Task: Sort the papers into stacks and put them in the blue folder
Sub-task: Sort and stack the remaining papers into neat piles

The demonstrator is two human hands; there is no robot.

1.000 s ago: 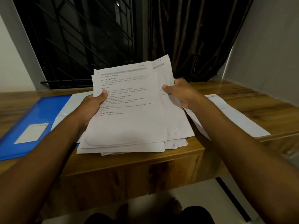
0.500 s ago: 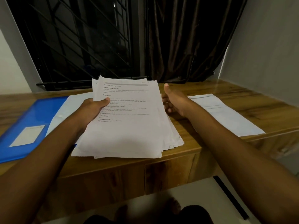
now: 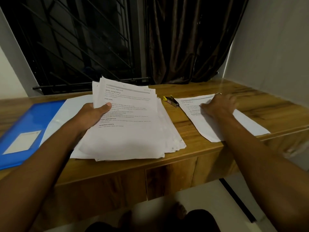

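**Left hand grips the stack, right hand flat on a lone sheet**

The left hand (image 3: 93, 114) holds the stack of papers (image 3: 132, 131) at its left edge, thumb pressed on the top printed page and fingers tucked out of sight beneath. The far end of the stack is tilted up off the tabletop (image 3: 189, 133) while the near end rests on the wood, close to the front edge. The sheets are fanned unevenly along the right side.

The right hand (image 3: 219, 104) lies palm down on a single sheet (image 3: 249, 122) well to the right of the stack. It is blurred, but the fingers look spread and straight rather than curled around anything. That sheet sits askew, with its near corner at the tabletop's front edge.

Between the stack and the single sheet lies a small yellow-and-silver tool (image 3: 170, 101) — too small to identify.

The blue folder (image 3: 25, 121) lies flat at the left end of the tabletop and carries a pale label. A pale leaf beside its blue cover runs under the left forearm and the stack's left edge.

Behind the tabletop are a dark window grille (image 3: 75, 41) and a dark curtain (image 3: 184, 41).
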